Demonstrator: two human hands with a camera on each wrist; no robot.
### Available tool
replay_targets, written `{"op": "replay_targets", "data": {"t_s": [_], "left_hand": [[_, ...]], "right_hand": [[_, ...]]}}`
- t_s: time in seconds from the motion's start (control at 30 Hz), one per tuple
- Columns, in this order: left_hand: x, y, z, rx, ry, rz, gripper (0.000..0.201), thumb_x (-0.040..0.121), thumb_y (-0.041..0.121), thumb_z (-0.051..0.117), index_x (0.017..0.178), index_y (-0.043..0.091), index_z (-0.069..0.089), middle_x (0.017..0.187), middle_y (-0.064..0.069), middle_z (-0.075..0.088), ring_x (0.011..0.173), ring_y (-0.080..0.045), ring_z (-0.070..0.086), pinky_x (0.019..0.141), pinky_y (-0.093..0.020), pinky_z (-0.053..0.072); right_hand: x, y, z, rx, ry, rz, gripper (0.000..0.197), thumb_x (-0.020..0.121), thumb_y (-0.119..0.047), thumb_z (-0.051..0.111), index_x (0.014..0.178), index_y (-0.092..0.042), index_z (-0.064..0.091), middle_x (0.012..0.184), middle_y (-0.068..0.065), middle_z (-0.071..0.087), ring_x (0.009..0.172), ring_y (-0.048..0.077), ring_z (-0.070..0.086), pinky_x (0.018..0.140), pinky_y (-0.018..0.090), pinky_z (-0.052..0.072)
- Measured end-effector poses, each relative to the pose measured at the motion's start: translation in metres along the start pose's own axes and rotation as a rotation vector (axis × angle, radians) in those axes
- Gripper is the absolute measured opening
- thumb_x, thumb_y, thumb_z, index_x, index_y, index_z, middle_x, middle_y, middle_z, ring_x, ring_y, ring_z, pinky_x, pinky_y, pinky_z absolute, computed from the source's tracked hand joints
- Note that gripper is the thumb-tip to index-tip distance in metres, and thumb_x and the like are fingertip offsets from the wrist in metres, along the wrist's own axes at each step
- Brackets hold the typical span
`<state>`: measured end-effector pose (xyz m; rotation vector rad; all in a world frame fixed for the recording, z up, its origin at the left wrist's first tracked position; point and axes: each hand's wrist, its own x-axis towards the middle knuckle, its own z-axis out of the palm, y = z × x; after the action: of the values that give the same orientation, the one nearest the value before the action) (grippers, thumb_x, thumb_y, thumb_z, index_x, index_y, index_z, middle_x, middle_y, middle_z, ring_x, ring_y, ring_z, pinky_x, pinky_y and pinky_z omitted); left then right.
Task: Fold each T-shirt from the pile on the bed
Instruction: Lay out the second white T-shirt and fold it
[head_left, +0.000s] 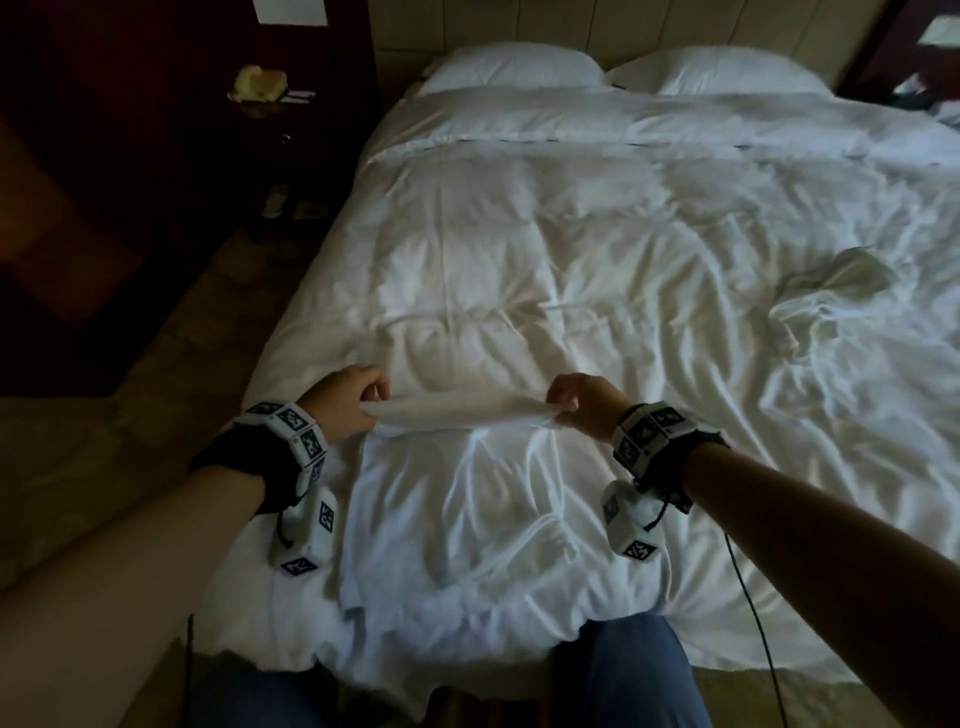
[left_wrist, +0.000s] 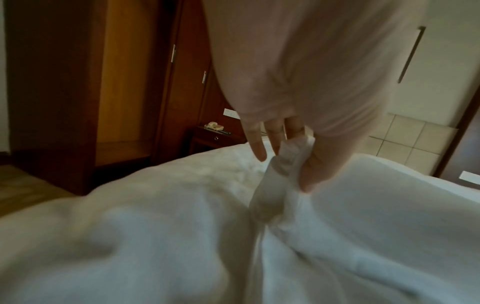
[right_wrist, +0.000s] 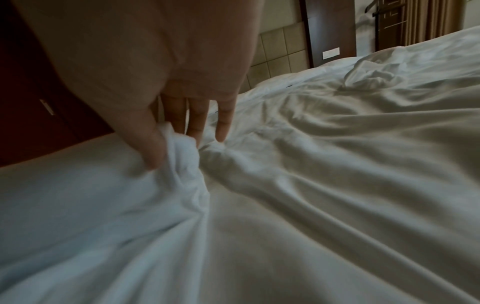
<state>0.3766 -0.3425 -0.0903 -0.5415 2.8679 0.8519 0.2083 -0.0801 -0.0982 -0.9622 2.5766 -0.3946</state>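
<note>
With the left hand (head_left: 347, 401) and right hand (head_left: 584, 402) each pinching one end of a white T-shirt (head_left: 457, 499) spread at the bed's (head_left: 519, 234) near edge, folding appears barely begun, and a crumpled pile (head_left: 831, 296) remains unfolded.

Bed (head_left: 597, 249): covered by a white, heavily creased duvet (head_left: 493, 270). Two white pillows (head_left: 511, 67) lie side by side at the head of the bed, touching the duvet's folded-back top edge. A white T-shirt (head_left: 457, 509) lies spread on the duvet at the foot of the bed. A crumpled pile of white garments (head_left: 831, 296) lies right of the T-shirt, well apart from it.
</note>
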Motion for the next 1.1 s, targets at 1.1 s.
{"op": "replay_targets", "data": {"t_s": [1.1], "left_hand": [[-0.092, -0.008, 0.054, -0.657, -0.177, -0.714, 0.019, 0.094, -0.004, 0.046, 0.075, -0.003, 0.050, 0.069, -0.016, 0.050, 0.057, -0.026, 0.053, 0.039, -0.027, 0.047]], "right_hand": [[-0.116, -0.016, 0.044, -0.011, 0.016, 0.167, 0.014, 0.090, -0.013, 0.053, 0.104, -0.012, 0.055, 0.102, 0.009, 0.057, 0.075, 0.019, 0.048, 0.061, 0.024, 0.037]]}}
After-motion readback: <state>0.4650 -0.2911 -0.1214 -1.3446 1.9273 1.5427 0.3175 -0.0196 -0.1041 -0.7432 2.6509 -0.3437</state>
